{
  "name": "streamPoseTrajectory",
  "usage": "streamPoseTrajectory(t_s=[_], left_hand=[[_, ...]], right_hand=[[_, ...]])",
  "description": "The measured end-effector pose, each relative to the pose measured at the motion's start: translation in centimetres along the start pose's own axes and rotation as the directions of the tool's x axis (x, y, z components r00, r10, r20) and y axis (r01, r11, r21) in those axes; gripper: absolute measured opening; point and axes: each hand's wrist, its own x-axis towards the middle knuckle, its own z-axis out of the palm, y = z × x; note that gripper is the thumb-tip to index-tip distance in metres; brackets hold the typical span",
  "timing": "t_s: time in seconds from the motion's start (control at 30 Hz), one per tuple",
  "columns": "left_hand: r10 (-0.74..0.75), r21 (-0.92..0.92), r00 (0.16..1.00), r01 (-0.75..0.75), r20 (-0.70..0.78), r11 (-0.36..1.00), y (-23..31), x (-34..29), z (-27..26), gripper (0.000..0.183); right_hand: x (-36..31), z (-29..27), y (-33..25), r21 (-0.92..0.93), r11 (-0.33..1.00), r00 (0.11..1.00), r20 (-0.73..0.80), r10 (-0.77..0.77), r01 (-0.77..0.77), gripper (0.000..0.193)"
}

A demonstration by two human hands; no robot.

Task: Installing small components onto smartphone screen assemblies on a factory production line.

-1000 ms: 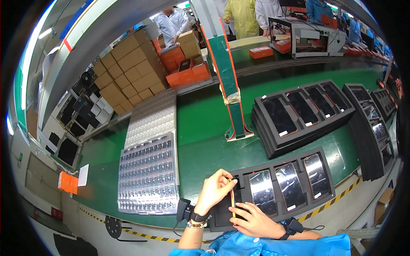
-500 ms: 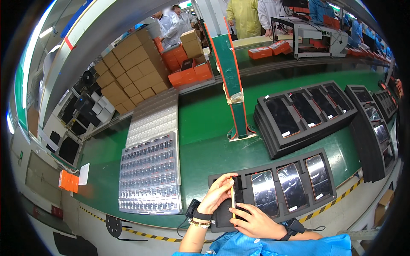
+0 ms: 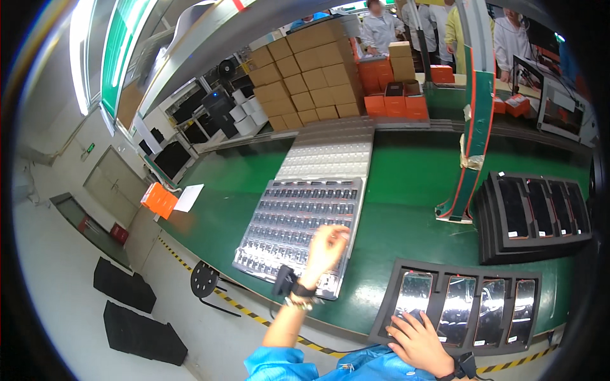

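My left hand (image 3: 327, 253) is above the near right part of a clear plastic tray (image 3: 253, 244), which holds rows of small dark parts. Its fingers are curled in a pinch, and what may be between them is too small to make out. With fingers spread, my right hand (image 3: 420, 346) rests at the lower end of a phone (image 3: 414, 293). That phone lies screen up in the leftmost slot of a black foam tray (image 3: 389, 298). Several more glossy phones (image 3: 457, 305) fill the slots to its right. Dark bands circle both wrists.
Stacked foam trays with phones (image 3: 518, 244) stand at the right. A green post (image 3: 476, 127) rises from the green table (image 3: 406, 184). Pale empty trays (image 3: 327, 149) lie behind the parts tray. Cardboard boxes (image 3: 311, 76), orange boxes (image 3: 395, 105) and several people are farther back.
The phone that both hands held on edge now lies flat in the leftmost foam slot. My left hand has moved left over the parts tray; my right hand stays by the phone. The view has turned left.
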Motion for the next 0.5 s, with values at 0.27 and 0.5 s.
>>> streamPoseTrajectory(t_s=[0.27,0.5], left_hand=[[-0.088,0.731,0.895,0.411,-0.438,0.545,-22.2,9.2,-14.5,0.029],[-0.269,0.773,0.843,0.535,-0.466,0.341,-28.8,11.2,-16.1,0.036]], right_hand=[[-3.7,-5.5,1.4,0.048,0.95,0.95,-0.025,0.311,-0.31,0.049],[-4.5,-5.4,2.0,0.026,0.93,0.931,-0.006,0.366,-0.366,0.047]])
